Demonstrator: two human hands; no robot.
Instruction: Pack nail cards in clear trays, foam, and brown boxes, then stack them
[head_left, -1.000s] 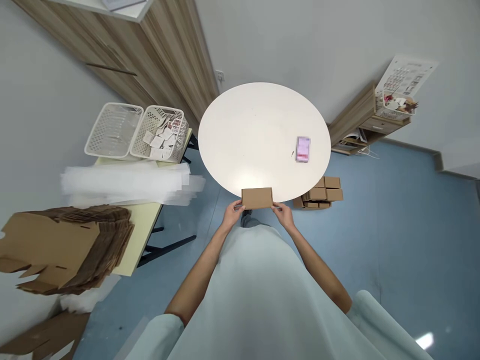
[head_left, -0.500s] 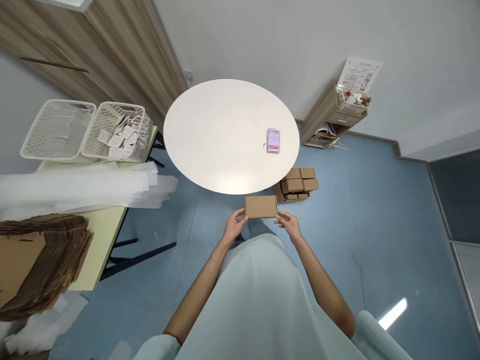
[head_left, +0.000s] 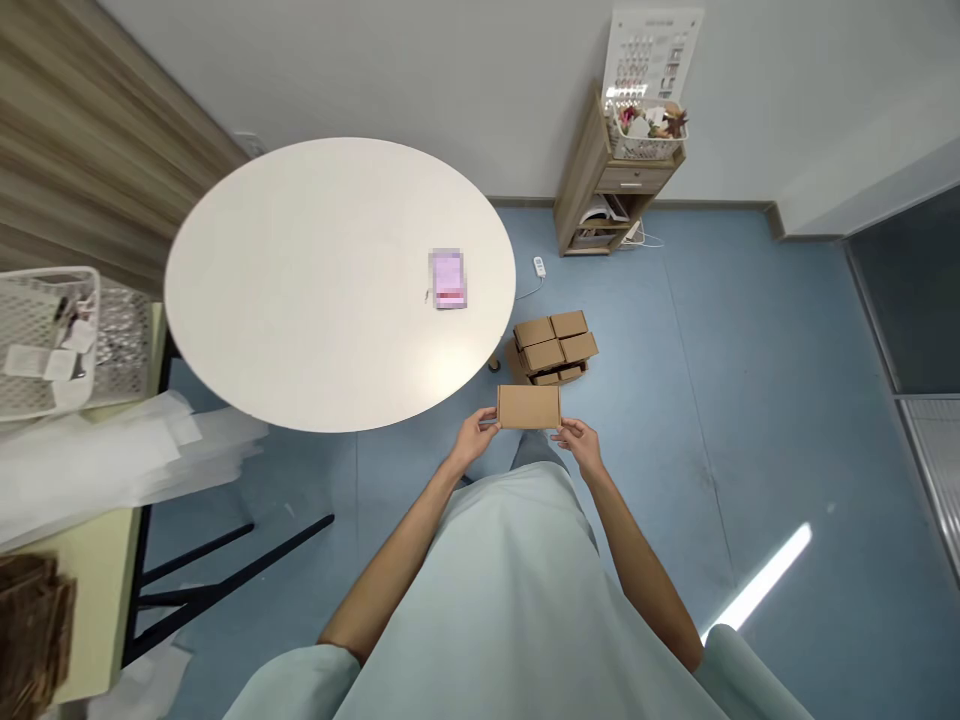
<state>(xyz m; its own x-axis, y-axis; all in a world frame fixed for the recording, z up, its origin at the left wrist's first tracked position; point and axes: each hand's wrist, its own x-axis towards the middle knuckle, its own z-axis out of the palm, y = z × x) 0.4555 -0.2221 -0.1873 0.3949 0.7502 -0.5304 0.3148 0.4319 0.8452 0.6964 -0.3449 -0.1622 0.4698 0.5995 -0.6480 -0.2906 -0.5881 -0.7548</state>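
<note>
A flat brown cardboard box, closed, is held level in front of my body. My left hand grips its left end, and my right hand grips its lower right corner. Just beyond it on the floor stands a stack of similar small cardboard boxes. To the left of the held box is the round white table, with a phone-like item, blurred out, lying on it.
A narrow wooden cabinet stands by the wall, topped by a white basket. A power strip with a cord lies on the floor. At left, a side table bears white sheets, a basket and flattened cardboard.
My view has swung to the right, so the white table and side table now sit farther left. The box stays in both hands and is now nearer the stack on the floor.
</note>
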